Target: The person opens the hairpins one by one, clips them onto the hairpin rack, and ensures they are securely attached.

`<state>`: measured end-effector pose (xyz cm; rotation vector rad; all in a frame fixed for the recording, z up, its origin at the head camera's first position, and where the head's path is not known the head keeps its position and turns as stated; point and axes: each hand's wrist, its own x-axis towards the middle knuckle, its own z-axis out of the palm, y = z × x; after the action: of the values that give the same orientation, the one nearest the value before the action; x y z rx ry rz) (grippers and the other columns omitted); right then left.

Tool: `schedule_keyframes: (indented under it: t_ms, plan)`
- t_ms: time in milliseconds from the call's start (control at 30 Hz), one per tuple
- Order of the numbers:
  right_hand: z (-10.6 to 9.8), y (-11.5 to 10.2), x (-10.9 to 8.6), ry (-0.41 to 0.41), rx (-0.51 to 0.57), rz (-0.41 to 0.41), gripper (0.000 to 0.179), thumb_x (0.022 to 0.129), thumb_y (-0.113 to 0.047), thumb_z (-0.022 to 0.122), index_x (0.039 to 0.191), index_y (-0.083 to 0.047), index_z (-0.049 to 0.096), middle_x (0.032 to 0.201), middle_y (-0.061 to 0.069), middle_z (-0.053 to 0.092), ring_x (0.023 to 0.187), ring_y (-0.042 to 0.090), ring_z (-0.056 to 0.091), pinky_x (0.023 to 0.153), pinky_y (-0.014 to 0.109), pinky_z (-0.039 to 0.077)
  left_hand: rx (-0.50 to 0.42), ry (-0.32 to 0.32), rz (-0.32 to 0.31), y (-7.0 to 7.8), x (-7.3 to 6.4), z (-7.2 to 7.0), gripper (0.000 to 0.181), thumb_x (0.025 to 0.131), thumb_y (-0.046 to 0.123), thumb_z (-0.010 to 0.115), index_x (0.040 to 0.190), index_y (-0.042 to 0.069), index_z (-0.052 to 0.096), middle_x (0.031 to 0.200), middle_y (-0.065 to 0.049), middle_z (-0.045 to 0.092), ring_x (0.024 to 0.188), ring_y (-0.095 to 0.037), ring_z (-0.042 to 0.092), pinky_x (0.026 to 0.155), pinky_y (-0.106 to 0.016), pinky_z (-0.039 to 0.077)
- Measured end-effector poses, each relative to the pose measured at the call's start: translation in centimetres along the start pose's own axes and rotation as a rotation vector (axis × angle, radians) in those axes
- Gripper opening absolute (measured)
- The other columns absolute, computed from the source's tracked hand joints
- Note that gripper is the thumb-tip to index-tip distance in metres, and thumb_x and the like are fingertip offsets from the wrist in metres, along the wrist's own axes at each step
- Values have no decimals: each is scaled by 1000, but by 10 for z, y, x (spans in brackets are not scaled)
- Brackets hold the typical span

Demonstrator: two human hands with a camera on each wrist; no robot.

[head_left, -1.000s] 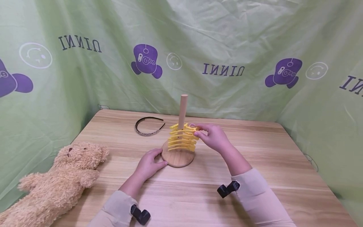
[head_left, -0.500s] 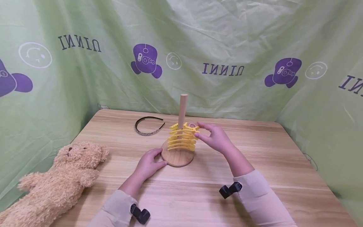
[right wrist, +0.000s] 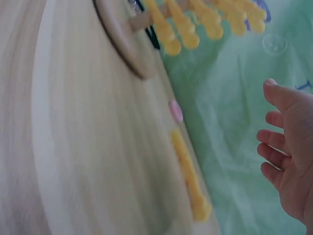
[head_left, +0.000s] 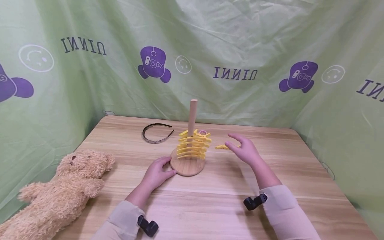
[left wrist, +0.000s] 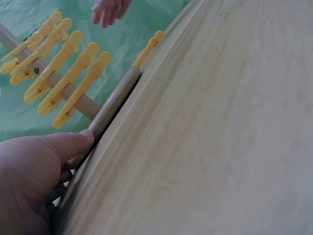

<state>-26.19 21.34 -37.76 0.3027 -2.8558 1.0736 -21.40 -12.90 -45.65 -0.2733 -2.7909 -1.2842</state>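
Note:
A wooden stand (head_left: pixel 187 166) with a round base and an upright post stands mid-table. Several yellow hair clips (head_left: pixel 194 146) jut out from its post, one above another. My left hand (head_left: pixel 156 173) grips the left edge of the base, and its thumb (left wrist: pixel 73 146) lies on the rim in the left wrist view. To the right of the stand, my right hand (head_left: pixel 245 150) hovers with its fingers loosely spread, holding nothing. Just beyond its fingers a loose yellow clip (right wrist: pixel 190 176) lies on the table, apart from the hand in the right wrist view and partly hidden in the head view.
Behind the stand lies a pink ring (head_left: pixel 202 132). A dark headband (head_left: pixel 156 142) is at the back left. On the left side lies a fluffy tan teddy bear (head_left: pixel 69 186). Green printed cloth (head_left: pixel 234 40) hangs around the wooden table (head_left: pixel 192 213).
My right hand has left the top clip on the post and moved to the right, over the loose clip. The left hand stays on the base, and the stand keeps its place.

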Motion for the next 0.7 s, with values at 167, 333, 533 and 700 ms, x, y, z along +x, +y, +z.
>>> schedule_keyframes:
  t_ms: [167, 333, 533, 700]
  plan:
    - [1, 27, 0, -13, 2, 71, 61, 96, -42, 59, 145, -8, 46, 152, 19, 43, 142, 41, 35, 116, 59, 32, -6, 1, 2, -1, 0, 0, 61, 83, 23, 76, 133, -4, 55, 138, -24, 55, 133, -42, 48, 116, -54, 34]
    - [3, 48, 1, -57, -4, 156, 64, 96, -39, 59, 148, -7, 40, 155, 23, 35, 144, 45, 28, 118, 61, 25, -6, 3, 6, -1, 0, 0, 60, 83, 22, 76, 133, -4, 56, 138, -25, 55, 133, -42, 47, 116, -54, 34]
    - [6, 67, 2, -82, -2, 200, 70, 94, -41, 61, 151, -8, 35, 154, 27, 33, 143, 48, 27, 119, 62, 22, -8, 7, 9, -2, 0, 1, 60, 83, 22, 76, 133, -4, 56, 139, -25, 55, 133, -42, 47, 116, -54, 34]
    - [9, 76, 6, -73, -7, 204, 70, 93, -37, 64, 151, -7, 36, 151, 27, 39, 141, 47, 32, 119, 60, 24, -5, 8, 9, -2, 0, 1, 61, 83, 22, 77, 133, -4, 56, 138, -25, 55, 133, -42, 48, 116, -54, 34]
